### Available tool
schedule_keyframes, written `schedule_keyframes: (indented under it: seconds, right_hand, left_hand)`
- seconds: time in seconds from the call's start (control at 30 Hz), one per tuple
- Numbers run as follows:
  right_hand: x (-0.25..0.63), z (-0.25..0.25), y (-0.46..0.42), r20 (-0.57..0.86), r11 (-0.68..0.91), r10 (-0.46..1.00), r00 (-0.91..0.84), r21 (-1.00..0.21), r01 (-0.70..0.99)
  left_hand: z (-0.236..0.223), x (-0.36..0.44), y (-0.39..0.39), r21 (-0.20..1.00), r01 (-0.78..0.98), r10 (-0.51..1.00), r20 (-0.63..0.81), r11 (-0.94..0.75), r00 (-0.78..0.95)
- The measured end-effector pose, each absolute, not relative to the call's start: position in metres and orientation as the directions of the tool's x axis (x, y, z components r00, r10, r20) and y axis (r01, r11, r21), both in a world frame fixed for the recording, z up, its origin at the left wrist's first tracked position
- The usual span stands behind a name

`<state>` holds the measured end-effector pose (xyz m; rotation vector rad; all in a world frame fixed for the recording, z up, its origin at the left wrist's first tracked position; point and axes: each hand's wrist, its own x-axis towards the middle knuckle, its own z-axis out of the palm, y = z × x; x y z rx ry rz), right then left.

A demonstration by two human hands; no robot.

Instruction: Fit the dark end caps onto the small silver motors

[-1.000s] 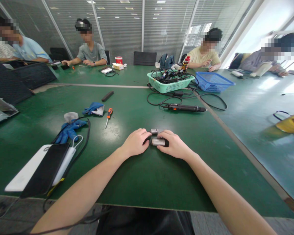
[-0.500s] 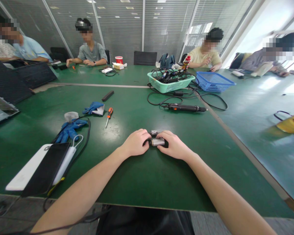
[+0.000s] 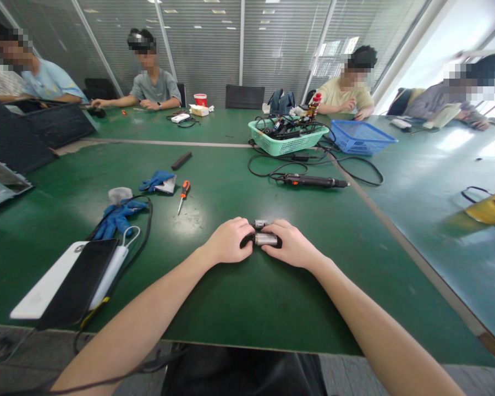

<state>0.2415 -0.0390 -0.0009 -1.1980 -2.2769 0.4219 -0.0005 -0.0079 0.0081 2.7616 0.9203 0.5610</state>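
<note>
Low over the green table [image 3: 264, 308], a black device with silver cylinders [image 3: 265, 239] lies crosswise between my hands. One silver cylinder faces me, and a second silver part shows just behind it. My left hand [image 3: 231, 240] is closed around the black left end. From the right, my right hand [image 3: 292, 243] grips the other end, its thumb along the near side. My fingers hide much of the device, and its exact kind cannot be told. An orange-handled screwdriver [image 3: 185, 190] lies beyond my left hand.
A black electric screwdriver [image 3: 313, 181] with a cable lies ahead. Behind it stand a green basket [image 3: 286, 146] of cables and a blue basket [image 3: 361, 140]. At left are blue gloves [image 3: 117, 219], a phone [image 3: 80, 283] and a white power bank [image 3: 109, 278]. Several people sit around the table.
My hands and the device stay almost in place, with only a slight shift of my fingers. Across the table, a person's hand has moved left toward a dark object.
</note>
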Motion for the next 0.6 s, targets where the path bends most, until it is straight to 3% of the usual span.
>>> schedule_keyframes:
  seconds: [0.6]
  right_hand:
    - [0.2419,-0.0005,-0.0398,0.303,0.573,0.819,-0.487,-0.476,0.667]
  left_hand:
    - [0.0075,-0.0001,-0.0081,0.286,0.531,0.600,0.281,-0.797,0.749]
